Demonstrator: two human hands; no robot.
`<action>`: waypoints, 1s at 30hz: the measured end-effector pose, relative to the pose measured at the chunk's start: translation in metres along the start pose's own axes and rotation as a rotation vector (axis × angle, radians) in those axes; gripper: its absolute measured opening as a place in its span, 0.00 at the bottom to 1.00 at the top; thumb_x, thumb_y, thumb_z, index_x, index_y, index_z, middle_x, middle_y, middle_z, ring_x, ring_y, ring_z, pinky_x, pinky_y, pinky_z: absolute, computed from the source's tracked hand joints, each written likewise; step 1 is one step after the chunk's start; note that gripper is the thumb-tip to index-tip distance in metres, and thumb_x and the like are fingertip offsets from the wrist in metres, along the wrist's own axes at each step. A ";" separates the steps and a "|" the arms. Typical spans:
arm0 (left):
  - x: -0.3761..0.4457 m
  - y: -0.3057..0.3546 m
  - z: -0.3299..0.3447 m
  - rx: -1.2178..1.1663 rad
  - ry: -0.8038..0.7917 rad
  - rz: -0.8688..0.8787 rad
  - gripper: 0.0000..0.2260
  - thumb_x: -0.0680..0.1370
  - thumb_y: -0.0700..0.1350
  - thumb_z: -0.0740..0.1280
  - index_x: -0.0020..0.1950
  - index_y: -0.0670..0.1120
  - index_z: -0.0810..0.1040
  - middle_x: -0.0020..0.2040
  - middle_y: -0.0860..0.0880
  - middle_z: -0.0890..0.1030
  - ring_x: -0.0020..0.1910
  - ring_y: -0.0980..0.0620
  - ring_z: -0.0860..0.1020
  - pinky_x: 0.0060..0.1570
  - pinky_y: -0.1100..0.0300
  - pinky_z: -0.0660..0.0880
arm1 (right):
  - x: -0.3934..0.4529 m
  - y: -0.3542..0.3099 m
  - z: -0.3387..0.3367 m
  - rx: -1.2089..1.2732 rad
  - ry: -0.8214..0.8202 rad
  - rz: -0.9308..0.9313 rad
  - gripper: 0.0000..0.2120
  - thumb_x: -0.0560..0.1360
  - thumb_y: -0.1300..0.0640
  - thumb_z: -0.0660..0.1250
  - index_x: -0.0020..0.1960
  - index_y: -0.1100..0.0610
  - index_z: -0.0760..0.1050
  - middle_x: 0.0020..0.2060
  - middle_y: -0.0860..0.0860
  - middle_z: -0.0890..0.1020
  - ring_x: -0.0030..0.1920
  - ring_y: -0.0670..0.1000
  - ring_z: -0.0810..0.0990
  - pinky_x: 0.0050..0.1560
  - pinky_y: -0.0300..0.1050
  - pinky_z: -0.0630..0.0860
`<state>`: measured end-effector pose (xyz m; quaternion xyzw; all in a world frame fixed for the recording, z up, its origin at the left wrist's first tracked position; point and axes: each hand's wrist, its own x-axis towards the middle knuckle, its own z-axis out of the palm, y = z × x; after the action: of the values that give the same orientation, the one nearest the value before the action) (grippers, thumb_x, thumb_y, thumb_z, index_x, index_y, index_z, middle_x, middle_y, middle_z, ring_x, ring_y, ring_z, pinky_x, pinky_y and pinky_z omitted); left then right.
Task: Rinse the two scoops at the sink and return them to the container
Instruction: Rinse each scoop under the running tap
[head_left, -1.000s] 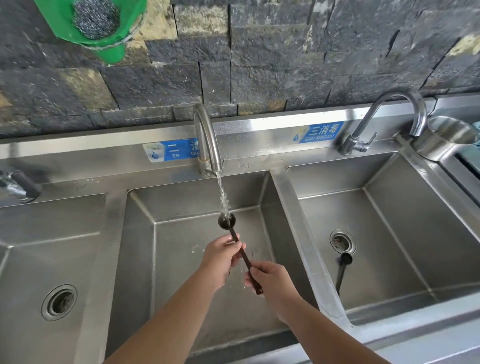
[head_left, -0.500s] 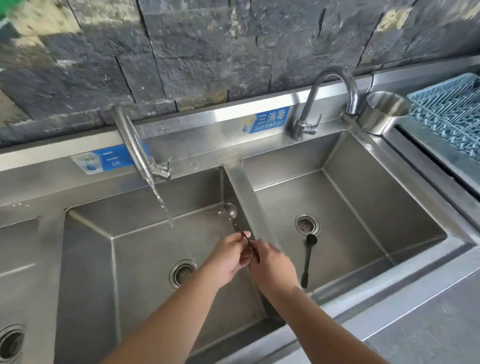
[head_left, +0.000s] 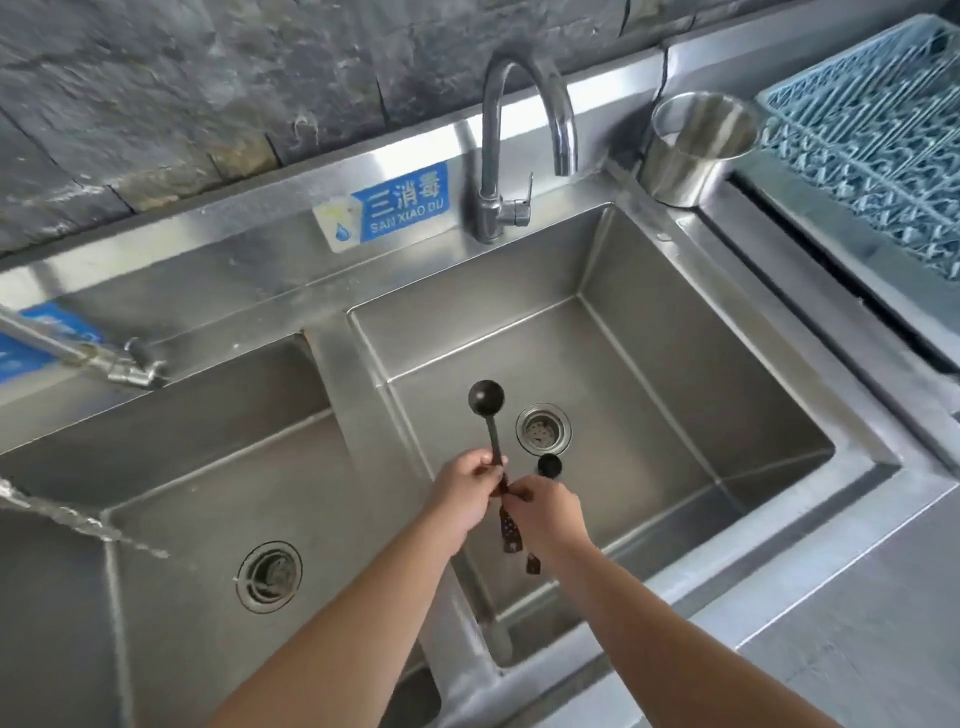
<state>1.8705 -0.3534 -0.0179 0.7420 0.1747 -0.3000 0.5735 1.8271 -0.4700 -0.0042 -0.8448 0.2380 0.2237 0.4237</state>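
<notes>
Moved: both hands and scoop (head_left: 487, 410) now over right basin (head_left: 649, 364), away from running tap (head_left: 78, 353).
Left hand (head_left: 467, 493): pinches handle.
Right hand (head_left: 545, 514): pinches handle lower.
Second scoop (head_left: 549, 465): bowl just beyond right hand.

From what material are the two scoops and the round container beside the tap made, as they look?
Both scoops, large and small, look like dark matte plastic: dull and black, though coated metal is possible. The container looks like brushed stainless steel, with soft grey reflections.

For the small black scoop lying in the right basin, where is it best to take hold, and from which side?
Grip the small scoop by its thin handle, from above with the right hand, which is already over it. The handle runs toward the person; the round bowl near the drain is harder to pinch.
</notes>
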 end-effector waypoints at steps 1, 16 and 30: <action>0.011 -0.003 0.007 0.027 0.008 -0.031 0.09 0.78 0.38 0.65 0.46 0.50 0.83 0.42 0.50 0.85 0.42 0.50 0.84 0.42 0.57 0.78 | 0.013 0.007 0.000 0.032 -0.031 0.049 0.08 0.73 0.55 0.65 0.44 0.46 0.82 0.31 0.41 0.79 0.35 0.46 0.78 0.29 0.31 0.68; 0.142 -0.090 0.081 0.660 -0.084 -0.244 0.10 0.73 0.39 0.66 0.49 0.44 0.85 0.46 0.39 0.85 0.49 0.42 0.82 0.48 0.56 0.77 | 0.154 0.098 0.052 0.072 -0.160 0.419 0.11 0.76 0.62 0.65 0.54 0.58 0.83 0.52 0.56 0.84 0.53 0.57 0.82 0.48 0.41 0.73; 0.147 -0.095 0.082 0.756 -0.027 -0.243 0.12 0.71 0.48 0.69 0.52 0.46 0.78 0.52 0.43 0.82 0.53 0.43 0.79 0.44 0.59 0.71 | 0.162 0.097 0.049 -0.082 -0.255 0.390 0.13 0.75 0.61 0.65 0.59 0.60 0.81 0.57 0.57 0.83 0.58 0.57 0.80 0.50 0.42 0.75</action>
<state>1.9040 -0.4177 -0.1972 0.8707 0.1309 -0.4188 0.2222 1.8887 -0.5158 -0.1839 -0.7642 0.3323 0.4157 0.3644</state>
